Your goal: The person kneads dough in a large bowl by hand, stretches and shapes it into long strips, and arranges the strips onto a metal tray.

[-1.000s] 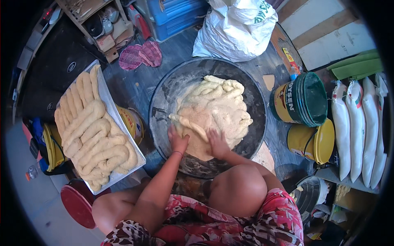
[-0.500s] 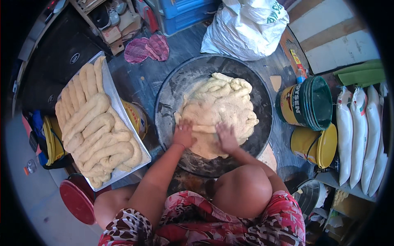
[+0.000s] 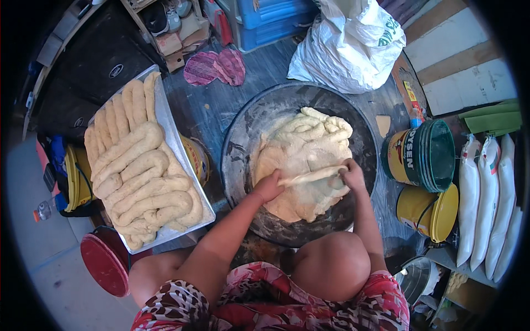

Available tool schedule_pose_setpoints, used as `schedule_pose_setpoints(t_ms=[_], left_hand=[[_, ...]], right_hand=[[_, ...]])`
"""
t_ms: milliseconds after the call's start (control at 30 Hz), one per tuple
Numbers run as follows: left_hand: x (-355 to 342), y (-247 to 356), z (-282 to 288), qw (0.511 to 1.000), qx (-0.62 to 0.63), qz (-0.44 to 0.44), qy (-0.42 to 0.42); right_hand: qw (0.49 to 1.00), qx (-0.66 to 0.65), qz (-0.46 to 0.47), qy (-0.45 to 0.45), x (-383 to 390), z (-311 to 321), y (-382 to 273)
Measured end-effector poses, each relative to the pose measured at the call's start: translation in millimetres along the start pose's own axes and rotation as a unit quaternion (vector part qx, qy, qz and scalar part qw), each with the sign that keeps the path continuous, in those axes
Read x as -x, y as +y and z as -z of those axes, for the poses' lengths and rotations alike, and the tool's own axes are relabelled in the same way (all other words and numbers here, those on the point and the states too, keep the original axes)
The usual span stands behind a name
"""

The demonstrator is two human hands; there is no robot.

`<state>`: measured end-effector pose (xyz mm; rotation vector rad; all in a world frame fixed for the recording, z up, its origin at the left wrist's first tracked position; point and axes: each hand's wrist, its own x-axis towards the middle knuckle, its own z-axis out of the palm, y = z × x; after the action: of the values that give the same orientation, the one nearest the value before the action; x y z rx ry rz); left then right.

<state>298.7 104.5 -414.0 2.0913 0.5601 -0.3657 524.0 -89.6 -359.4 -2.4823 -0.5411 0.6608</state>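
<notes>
A strip of dough is stretched between my two hands, above a wide black basin. My left hand grips its left end, fingers closed. At the other end my right hand pinches it, with the fingers wrapped round. Beneath the strip lies a large pale mass of dough, folded and ropy at its far side and dusted with crumbs or flour. To the left, a metal tray carries several thick ropes of crumb-coated dough, some straight, some looped.
Right of the basin stand green stacked buckets and a yellow bucket, with long white filled bags beyond. A white sack sits behind the basin, near pink cloth mitts. A red bucket is below the tray.
Both hands were lying flat on the dough and now hold a strip of it. My right hand has moved outward to the right. The whole view has shifted slightly.
</notes>
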Motion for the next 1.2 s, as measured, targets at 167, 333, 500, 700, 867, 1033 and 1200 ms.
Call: schedule_pose_setpoints(t_ms=[167, 333, 500, 700, 867, 1033, 1200], left_hand=[[3, 12, -22, 0.944, -0.246, -0.113, 0.186], [9, -11, -34, 0.939, -0.3, -0.053, 0.16], [-31, -22, 0, 0.863, -0.356, 0.148, 0.326], [23, -1, -24, 0.957, -0.273, 0.034, 0.095], [38, 0, -47, 0.971, -0.179, -0.034, 0.153], [32, -21, -36, 0.924, -0.232, 0.015, 0.304], [50, 47, -2, 0.989, 0.139, -0.045, 0.012]], right_hand=[[0.924, 0.221, 0.305, 0.07, 28, -43, -33], [0.844, 0.349, 0.394, -0.102, 13, -94, -53], [0.876, 0.364, 0.276, 0.156, -25, -80, -52], [0.862, 0.379, 0.316, -0.113, 42, -92, -32], [0.889, 0.338, 0.286, -0.12, 71, -97, -12], [0.868, 0.359, 0.341, 0.039, 48, -76, -18], [0.963, -0.044, 0.216, -0.152, 34, -35, -39]])
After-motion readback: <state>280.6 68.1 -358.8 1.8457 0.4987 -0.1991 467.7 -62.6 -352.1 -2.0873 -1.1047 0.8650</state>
